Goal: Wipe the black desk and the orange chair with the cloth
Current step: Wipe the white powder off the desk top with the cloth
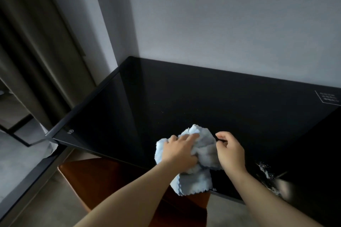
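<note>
**Both hands on the cloth at the desk's near edge**

While you look down from the head camera, the orange chair (103,180) sits low on your left, its seat tucked partly under the front edge of the black desk (184,97). Moving right, your left hand (180,150) lies on top of the light blue cloth (201,153), fingers stretched forward over the bunched fabric and thumb curled into a fold, so it grips the cloth from above. The cloth is crumpled between your two hands on the desk's near edge, with one corner hanging off the front over the chair. Just to the right, your right hand (230,151) holds the cloth's right side, fingers curled, forefinger and thumb pinched near the upper edge of the fabric. Further right, whitish smears (265,171) mark the desk surface, and a small printed label (329,96) lies at the far right corner, against the grey wall (221,24).
</note>
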`<state>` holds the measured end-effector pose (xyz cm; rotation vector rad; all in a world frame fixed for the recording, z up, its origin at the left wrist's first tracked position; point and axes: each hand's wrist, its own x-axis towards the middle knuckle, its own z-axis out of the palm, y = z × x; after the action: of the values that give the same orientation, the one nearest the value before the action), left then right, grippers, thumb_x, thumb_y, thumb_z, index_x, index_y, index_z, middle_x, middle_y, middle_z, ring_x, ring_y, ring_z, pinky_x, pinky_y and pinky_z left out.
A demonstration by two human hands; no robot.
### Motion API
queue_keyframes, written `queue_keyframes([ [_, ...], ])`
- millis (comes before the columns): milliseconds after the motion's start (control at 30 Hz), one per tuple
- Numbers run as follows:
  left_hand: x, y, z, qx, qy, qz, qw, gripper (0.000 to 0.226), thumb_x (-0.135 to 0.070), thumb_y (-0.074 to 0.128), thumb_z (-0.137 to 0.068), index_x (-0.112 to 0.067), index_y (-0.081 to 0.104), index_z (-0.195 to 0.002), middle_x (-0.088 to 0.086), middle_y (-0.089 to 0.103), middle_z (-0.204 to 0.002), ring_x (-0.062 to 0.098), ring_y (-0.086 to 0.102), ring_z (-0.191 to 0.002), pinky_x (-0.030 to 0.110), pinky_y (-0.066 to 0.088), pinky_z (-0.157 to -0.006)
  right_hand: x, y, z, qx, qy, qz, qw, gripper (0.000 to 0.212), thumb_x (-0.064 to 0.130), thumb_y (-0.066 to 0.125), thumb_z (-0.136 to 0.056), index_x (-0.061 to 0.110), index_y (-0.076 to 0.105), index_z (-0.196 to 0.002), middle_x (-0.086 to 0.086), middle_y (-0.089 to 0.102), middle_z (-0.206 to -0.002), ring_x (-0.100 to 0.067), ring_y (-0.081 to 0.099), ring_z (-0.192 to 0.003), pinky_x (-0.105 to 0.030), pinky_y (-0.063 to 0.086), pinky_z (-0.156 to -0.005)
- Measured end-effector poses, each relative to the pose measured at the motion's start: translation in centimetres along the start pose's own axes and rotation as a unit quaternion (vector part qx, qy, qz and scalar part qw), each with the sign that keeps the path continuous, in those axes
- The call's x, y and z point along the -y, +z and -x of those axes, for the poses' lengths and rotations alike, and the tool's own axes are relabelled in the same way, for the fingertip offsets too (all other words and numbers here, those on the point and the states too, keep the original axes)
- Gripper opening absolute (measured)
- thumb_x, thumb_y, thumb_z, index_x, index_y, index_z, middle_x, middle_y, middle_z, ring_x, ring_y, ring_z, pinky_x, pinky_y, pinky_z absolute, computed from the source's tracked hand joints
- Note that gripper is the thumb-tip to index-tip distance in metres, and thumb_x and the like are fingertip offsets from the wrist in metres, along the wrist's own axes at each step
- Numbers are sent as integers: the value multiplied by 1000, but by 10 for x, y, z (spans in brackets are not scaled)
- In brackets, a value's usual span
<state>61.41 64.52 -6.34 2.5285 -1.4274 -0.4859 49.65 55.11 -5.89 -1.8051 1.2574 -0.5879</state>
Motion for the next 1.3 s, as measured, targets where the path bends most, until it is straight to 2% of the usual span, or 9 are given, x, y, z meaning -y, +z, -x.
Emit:
queue_keyframes([
  [133,56,-31,-10,-109,-93,-55,988,63,-38,48,-86,-38,21,-143,-6,30,-146,32,37,-121,43,32,-97,7,8,-10,25,-25,114,993,32,12,50,-93,22,56,-122,0,57,-126,-18,54,-107,-35,44,-91],
  [233,88,-37,-10,-38,-185,-48,981,52,-46,44,-86,-48,25,-135,-6,24,-145,33,29,-128,47,33,-95,11,11,-15,96,8,279,955,46,26,48,-95,31,38,-139,3,36,-147,-24,37,-130,-46,32,-106],
  [333,66,-22,-6,-26,-151,-60,986,42,-53,44,-81,-49,36,-123,-6,29,-138,33,30,-124,49,34,-92,15,18,-19,172,47,353,918,53,35,44,-95,37,25,-145,3,14,-157,-27,18,-140,-48,24,-110],
  [467,18,1,-3,4,-9,-39,999,47,-47,52,-80,-45,42,-127,-8,32,-138,32,30,-122,47,29,-95,14,25,-20,144,66,361,919,44,32,36,-96,37,35,-139,8,23,-154,-24,24,-137,-45,26,-106],
  [600,30,-11,-15,-2,20,28,999,51,-43,55,-80,-45,44,-130,-7,40,-139,26,40,-121,37,35,-97,14,21,-22,93,56,325,939,31,31,37,-96,32,51,-123,7,48,-136,-23,38,-125,-40,32,-97],
  [733,93,-54,-33,-110,-118,-4,987,52,-47,52,-82,-46,40,-133,-8,33,-144,29,36,-125,41,34,-98,16,22,-25,123,42,328,936,39,32,46,-96,31,45,-135,7,41,-143,-23,37,-128,-38,35,-100],
  [867,115,-54,-38,30,-202,-18,979,56,-66,50,-75,-55,33,-127,-9,26,-144,35,20,-136,55,27,-102,13,28,-22,140,36,359,922,51,36,48,-95,35,31,-143,5,29,-150,-22,31,-135,-40,32,-106],
  [1133,63,-27,-31,6,42,-7,999,50,-37,61,-77,-42,45,-125,-7,51,-122,23,52,-112,34,42,-92,11,30,-19,131,2,399,908,52,40,41,-96,31,28,-145,4,29,-151,-22,34,-133,-35,42,-100],
  [1300,127,-68,-39,-156,-39,-8,987,68,-48,57,-65,-39,44,-131,2,46,-132,30,50,-116,40,42,-94,16,32,-21,125,-1,420,899,52,38,44,-96,30,29,-145,2,32,-149,-22,39,-129,-29,46,-90],
])
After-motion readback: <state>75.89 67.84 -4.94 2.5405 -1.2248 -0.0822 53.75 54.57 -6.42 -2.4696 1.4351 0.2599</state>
